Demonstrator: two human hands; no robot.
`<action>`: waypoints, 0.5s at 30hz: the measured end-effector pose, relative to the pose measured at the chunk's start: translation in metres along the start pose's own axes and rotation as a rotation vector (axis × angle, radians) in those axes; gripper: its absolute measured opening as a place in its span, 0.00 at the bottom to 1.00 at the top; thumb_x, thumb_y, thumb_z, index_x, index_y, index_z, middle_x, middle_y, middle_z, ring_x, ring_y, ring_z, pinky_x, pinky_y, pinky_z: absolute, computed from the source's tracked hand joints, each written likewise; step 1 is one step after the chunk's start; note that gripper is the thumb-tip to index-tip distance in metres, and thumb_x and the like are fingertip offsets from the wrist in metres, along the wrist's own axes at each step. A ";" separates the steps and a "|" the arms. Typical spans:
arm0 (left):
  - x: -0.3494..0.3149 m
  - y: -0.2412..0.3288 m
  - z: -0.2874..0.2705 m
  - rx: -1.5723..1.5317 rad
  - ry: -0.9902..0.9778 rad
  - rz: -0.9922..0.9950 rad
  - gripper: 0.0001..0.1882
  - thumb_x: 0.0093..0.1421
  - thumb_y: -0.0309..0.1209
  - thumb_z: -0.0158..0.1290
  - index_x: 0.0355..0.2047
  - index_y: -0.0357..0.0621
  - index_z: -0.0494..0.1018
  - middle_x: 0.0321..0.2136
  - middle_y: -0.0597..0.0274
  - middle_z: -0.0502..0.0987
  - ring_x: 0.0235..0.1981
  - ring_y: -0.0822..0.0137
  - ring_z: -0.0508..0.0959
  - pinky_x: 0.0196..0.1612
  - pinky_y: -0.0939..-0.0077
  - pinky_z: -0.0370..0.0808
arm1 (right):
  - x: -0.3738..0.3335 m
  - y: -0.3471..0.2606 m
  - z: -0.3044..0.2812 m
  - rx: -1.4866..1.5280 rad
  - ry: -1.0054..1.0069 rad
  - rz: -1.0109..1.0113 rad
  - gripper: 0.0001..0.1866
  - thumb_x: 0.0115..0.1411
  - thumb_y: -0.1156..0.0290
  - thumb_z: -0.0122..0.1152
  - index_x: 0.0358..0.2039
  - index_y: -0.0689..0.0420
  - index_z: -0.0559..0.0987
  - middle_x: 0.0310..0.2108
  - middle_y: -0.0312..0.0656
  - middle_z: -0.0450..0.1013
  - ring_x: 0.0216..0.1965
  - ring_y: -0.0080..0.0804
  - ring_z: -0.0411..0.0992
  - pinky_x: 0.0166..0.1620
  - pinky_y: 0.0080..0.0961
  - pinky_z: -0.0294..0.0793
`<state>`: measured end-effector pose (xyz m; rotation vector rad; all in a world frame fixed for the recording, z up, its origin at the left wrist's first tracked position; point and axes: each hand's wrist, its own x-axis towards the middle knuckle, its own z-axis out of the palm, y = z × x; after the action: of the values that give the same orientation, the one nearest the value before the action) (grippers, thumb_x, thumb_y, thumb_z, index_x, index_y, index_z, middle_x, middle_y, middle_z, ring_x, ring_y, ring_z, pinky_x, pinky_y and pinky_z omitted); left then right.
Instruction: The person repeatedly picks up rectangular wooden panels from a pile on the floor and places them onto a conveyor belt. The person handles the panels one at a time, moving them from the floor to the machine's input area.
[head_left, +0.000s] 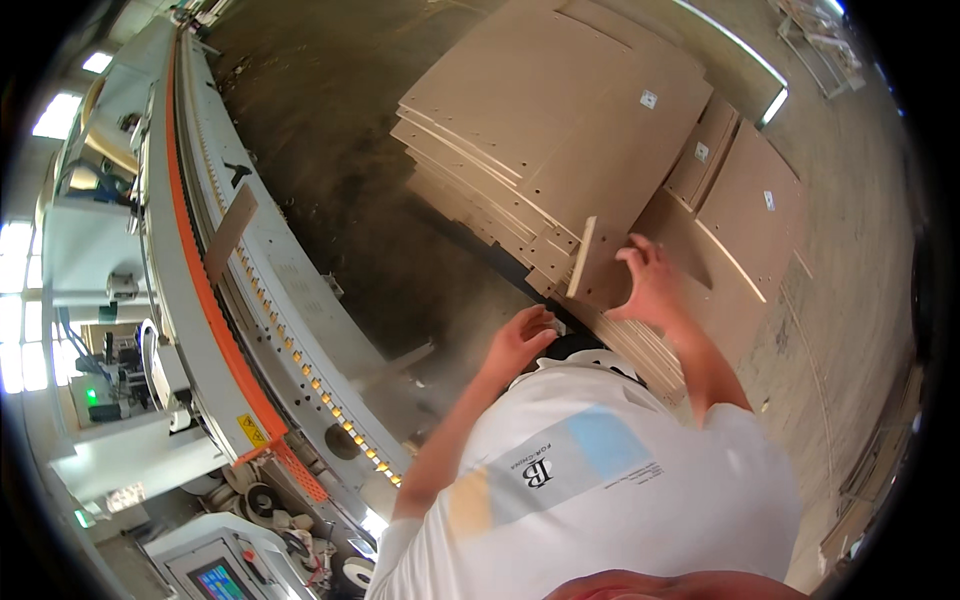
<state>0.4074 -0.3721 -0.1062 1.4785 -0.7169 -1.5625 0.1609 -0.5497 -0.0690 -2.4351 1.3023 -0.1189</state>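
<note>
My right hand (655, 288) is at the near part of a stack of brown boards, its thumb and fingers spread in a wide curve. Just left of its fingertips, a small brown panel (601, 262) with holes stands tilted, its pale edge facing left. Whether the fingertips touch it is hard to tell. My left hand (520, 342) hovers in front of my body, fingers loosely curled, thumb apart, nothing visible in it. Under the panel lies the large drilled board (560, 110) on top of the stack (470, 195).
On the left runs a long machine with an orange rail (208, 300) and a row of yellow-lit rollers (300, 358). A narrow brown strip (230, 235) lies on it. A control screen (218, 578) is at lower left. More boards (752, 205) lie stacked at right.
</note>
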 end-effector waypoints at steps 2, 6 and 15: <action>0.000 0.007 0.009 -0.077 -0.044 0.064 0.28 0.65 0.33 0.61 0.61 0.35 0.68 0.52 0.53 0.78 0.52 0.62 0.79 0.54 0.69 0.77 | -0.003 -0.041 0.007 0.014 -0.005 -0.080 0.52 0.28 0.51 0.85 0.55 0.48 0.67 0.65 0.51 0.58 0.66 0.59 0.57 0.70 0.58 0.54; -0.021 -0.009 -0.002 -0.350 0.152 -0.015 0.26 0.65 0.37 0.61 0.58 0.34 0.70 0.48 0.55 0.78 0.47 0.63 0.80 0.48 0.66 0.80 | -0.007 -0.109 0.038 0.117 0.066 -0.320 0.50 0.32 0.48 0.83 0.56 0.48 0.68 0.67 0.49 0.57 0.67 0.58 0.56 0.70 0.55 0.54; -0.151 -0.091 -0.105 -0.598 0.722 0.041 0.23 0.69 0.47 0.53 0.47 0.37 0.77 0.37 0.54 0.82 0.38 0.61 0.83 0.42 0.63 0.78 | -0.010 -0.091 0.129 0.182 -0.209 -0.133 0.52 0.47 0.45 0.76 0.66 0.54 0.62 0.71 0.54 0.53 0.70 0.53 0.53 0.69 0.46 0.57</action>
<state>0.4848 -0.1833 -0.1239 1.3956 0.1357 -0.9626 0.2589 -0.4592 -0.1545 -2.3075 0.9952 -0.0162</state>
